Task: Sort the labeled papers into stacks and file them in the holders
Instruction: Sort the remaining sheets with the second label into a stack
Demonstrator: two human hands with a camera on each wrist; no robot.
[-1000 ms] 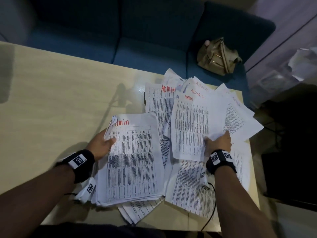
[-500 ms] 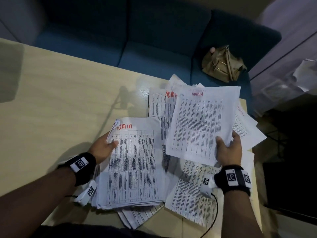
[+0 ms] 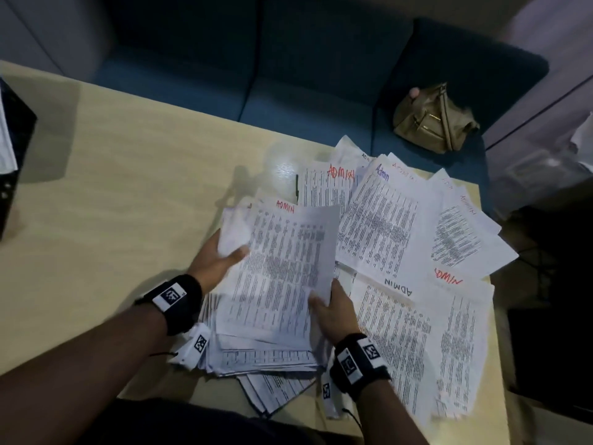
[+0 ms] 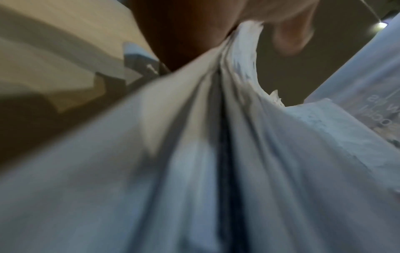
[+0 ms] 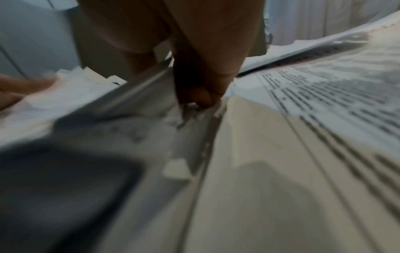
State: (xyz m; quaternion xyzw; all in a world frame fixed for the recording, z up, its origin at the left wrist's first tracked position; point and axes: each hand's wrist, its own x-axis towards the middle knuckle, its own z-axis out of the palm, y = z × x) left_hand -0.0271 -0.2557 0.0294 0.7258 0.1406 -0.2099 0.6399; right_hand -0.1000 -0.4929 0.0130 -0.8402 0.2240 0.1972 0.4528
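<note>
A stack of printed papers point(image 3: 266, 329) lies near the table's front edge. My left hand point(image 3: 221, 261) grips its left edge with the thumb on top; the left wrist view shows the fingers clamped on the stack's edge point(image 4: 218, 119). My right hand point(image 3: 330, 306) pinches the lower right corner of a sheet labelled ADMIN in red point(image 3: 285, 252), which sits over the stack. In the right wrist view my right hand point(image 5: 199, 101) nips that sheet's corner point(image 5: 138, 109). Loose ADMIN-labelled sheets point(image 3: 378, 232) are spread to the right.
A black holder point(image 3: 12, 162) stands at the table's far left edge. The wooden table point(image 3: 128, 203) is bare between it and the papers. Behind is a blue sofa point(image 3: 305, 101) with a tan bag point(image 3: 433, 120). More loose sheets point(image 3: 417, 342) overhang the right edge.
My right hand has carried the ADMIN sheet from the loose pile leftward onto the stack. My left hand has kept its hold on the stack's left edge.
</note>
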